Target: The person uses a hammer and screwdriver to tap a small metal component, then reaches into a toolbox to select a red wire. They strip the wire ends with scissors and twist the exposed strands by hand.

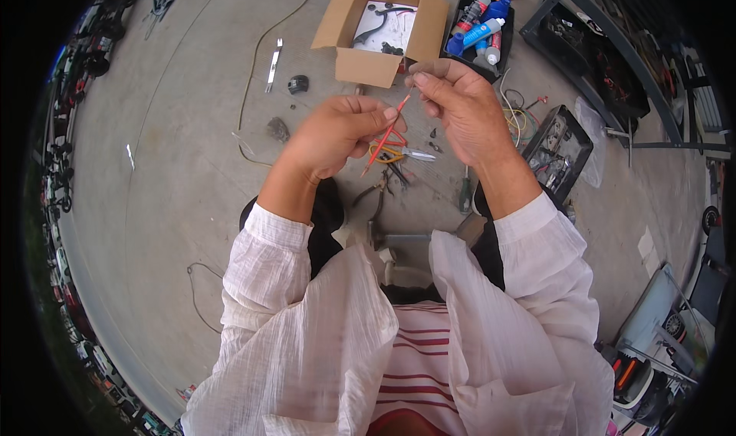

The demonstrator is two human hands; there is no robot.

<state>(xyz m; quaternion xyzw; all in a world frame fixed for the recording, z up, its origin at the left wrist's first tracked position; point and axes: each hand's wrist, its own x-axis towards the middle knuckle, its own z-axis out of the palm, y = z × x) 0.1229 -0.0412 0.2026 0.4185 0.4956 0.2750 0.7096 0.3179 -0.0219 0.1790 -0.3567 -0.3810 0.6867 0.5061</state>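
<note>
My left hand (pixel 326 137) is closed in a pinch on a thin red wire (pixel 375 157), which slants across between my hands. Its lower end sticks out below the left fingers and looks bare at the tip. At the upper end, my right hand (pixel 466 114) pinches the thin tip between thumb and forefinger. Below the wire, scissors (pixel 418 155) with silver blades lie on the concrete floor, among orange and red handles. Closer to me are pliers (pixel 379 196) with dark handles. A green-handled screwdriver (pixel 465 195) lies beneath my right wrist.
Beyond my hands stands an open cardboard box (pixel 366 67) with black parts inside. Beside it, a black tray holds several bottles (pixel 483 33). Another black tray (pixel 570 138) with small parts lies right, near a metal rack (pixel 606 64). A long cable (pixel 244 98) runs along the left.
</note>
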